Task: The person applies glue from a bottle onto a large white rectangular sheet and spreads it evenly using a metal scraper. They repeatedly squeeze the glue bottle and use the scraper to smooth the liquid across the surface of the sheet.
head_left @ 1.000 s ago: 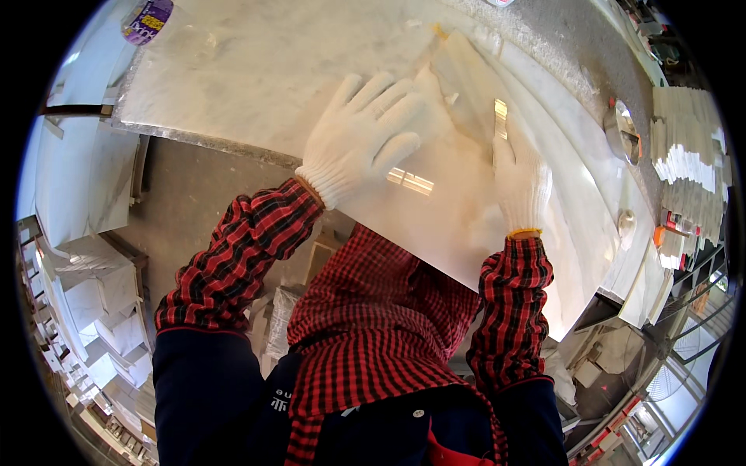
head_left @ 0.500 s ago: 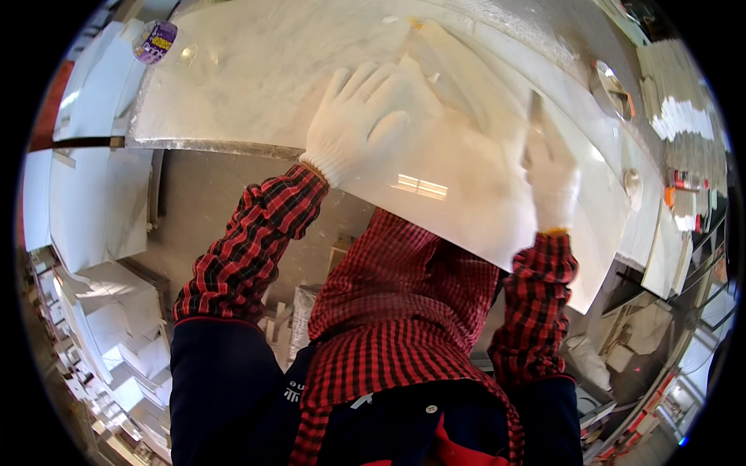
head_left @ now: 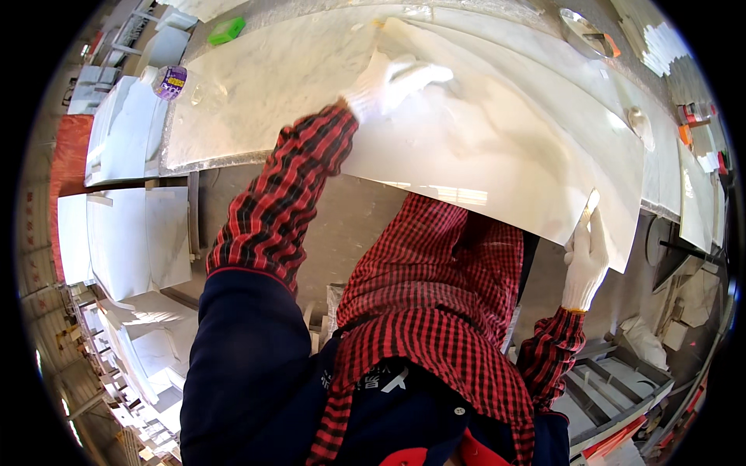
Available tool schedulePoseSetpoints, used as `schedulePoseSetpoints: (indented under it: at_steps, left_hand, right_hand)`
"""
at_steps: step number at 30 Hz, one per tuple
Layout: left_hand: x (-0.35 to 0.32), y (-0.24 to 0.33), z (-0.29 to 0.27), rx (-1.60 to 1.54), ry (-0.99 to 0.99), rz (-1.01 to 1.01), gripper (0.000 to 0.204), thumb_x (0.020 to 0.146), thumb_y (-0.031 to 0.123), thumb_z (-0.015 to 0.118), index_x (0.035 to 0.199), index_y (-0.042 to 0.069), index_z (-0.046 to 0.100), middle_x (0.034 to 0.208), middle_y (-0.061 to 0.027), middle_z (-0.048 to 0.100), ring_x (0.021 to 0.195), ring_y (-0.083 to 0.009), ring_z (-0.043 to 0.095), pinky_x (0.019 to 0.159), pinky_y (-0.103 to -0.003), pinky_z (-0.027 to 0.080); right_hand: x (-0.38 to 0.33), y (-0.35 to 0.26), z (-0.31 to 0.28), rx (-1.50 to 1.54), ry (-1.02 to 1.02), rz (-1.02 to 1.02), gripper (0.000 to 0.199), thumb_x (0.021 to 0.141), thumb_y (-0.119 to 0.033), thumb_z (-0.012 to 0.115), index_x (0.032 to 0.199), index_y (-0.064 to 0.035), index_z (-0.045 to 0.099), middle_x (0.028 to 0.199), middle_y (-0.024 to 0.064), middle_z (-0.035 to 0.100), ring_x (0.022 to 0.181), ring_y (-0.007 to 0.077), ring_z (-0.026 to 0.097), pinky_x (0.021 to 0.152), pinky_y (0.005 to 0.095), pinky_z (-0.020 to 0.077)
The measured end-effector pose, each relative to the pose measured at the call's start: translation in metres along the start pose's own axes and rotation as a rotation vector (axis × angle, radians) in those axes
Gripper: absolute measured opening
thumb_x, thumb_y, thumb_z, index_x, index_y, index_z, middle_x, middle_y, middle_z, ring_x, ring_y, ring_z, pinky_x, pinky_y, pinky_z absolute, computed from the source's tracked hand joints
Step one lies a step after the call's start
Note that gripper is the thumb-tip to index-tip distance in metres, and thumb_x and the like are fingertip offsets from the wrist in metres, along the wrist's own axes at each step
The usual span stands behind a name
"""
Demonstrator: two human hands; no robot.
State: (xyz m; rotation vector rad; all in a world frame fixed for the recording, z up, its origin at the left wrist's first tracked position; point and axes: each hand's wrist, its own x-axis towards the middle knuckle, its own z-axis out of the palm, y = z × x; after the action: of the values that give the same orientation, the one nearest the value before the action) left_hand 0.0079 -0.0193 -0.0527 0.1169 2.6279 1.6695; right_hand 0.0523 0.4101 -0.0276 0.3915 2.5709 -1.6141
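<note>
My left hand (head_left: 400, 85), in a white knit glove, rests on a pale, glossy stone slab (head_left: 482, 163). Its fingers are stretched out toward the right, partly washed out by glare. Near the slab's front right corner is my right hand (head_left: 587, 264), gloved the same way. Its fingers are closed round a thin blade-like tool (head_left: 594, 200), whose narrow tip points away from me; its handle is hidden by the glove. The glossy slab lies at an angle over other pale slabs (head_left: 256, 101), its near edge jutting out toward my apron.
A clear bottle with a purple label (head_left: 169, 82) lies at the left end, with a green block (head_left: 226, 30) farther back. A round metal pan (head_left: 583, 33) and a small pale cup-like object (head_left: 640, 128) sit on the right. White blocks (head_left: 132, 241) stand left.
My right hand has come back toward me with the blade-like tool, to the slab's near right edge. My left hand has slid farther away and right, and my view has shifted.
</note>
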Motion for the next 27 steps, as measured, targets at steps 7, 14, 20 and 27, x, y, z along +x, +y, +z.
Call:
schedulePoseSetpoints:
  at_steps: [7,14,20,27]
  left_hand:
    - [-0.136,0.030,0.019,-0.329,0.022,-0.224,0.042,0.106,0.031,0.053,0.120,-0.004,0.073,0.109,-0.0132,0.078,0.102,-0.0181,0.070,0.098,-0.034,0.051]
    - [-0.245,0.027,-0.014,-0.212,0.425,-0.350,0.054,0.112,0.037,0.038,0.128,-0.007,0.065,0.110,-0.0194,0.075,0.109,-0.0263,0.070,0.102,-0.039,0.048]
    - [-0.295,0.003,0.007,-0.402,0.759,-0.381,0.058,0.113,0.040,0.036,0.137,-0.008,0.058,0.115,-0.0199,0.074,0.116,-0.0290,0.066,0.109,-0.042,0.042]
    - [-0.295,0.006,0.033,-0.664,0.825,-0.460,0.054,0.110,0.038,0.045,0.138,-0.006,0.060,0.128,-0.0173,0.070,0.125,-0.0231,0.060,0.110,-0.039,0.041]
  right_hand:
    - [-0.026,0.003,0.019,0.105,-0.182,-0.034,0.048,0.102,-0.008,0.056,0.151,-0.0051,0.054,0.078,-0.0022,0.058,0.062,0.0036,0.047,0.053,0.0195,0.0374]
    - [-0.031,-0.036,0.079,0.399,-0.387,-0.142,0.045,0.101,-0.007,0.060,0.146,-0.0004,0.058,0.092,0.0034,0.069,0.077,0.0080,0.058,0.071,0.0234,0.0479]
    - [-0.041,-0.033,0.180,0.038,-0.422,-0.676,0.037,0.094,-0.009,0.066,0.130,-0.0072,0.071,0.097,0.0091,0.074,0.088,0.0221,0.068,0.084,0.0339,0.0549]
    - [-0.146,-0.070,0.223,0.219,-1.146,-0.591,0.043,0.092,-0.014,0.068,0.134,-0.0144,0.067,0.094,0.0156,0.071,0.089,0.0341,0.069,0.081,0.0423,0.0548]
